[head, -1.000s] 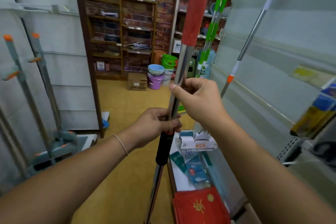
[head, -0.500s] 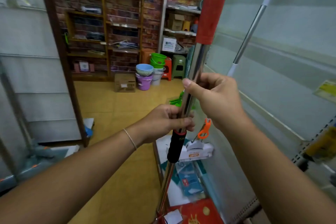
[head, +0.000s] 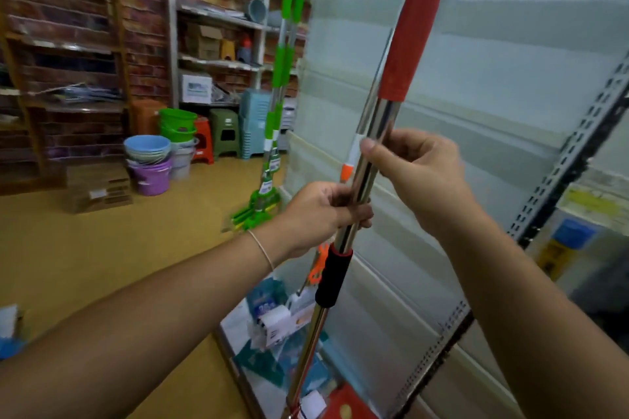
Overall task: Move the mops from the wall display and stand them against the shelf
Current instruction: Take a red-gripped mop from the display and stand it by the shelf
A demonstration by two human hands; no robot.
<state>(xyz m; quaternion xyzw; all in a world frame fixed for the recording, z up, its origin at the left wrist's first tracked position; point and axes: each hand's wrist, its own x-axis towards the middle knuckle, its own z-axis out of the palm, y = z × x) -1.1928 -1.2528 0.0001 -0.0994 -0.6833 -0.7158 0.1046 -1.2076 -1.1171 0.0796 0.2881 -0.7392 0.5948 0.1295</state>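
Swung closer to shelf panel [head: 510,85] since earlier. Left hand [head: 320,211] wrapped round chrome mop pole [head: 372,143] above black sleeve [head: 333,279]; right hand [head: 418,173] pinching higher, steadying for leaning.

Chrome mop pole [head: 369,146] with red sleeve, tilted upright, green mops [head: 277,95] against shelf [head: 493,78]

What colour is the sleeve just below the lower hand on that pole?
Black with a thin red top edge, seen in the head view.
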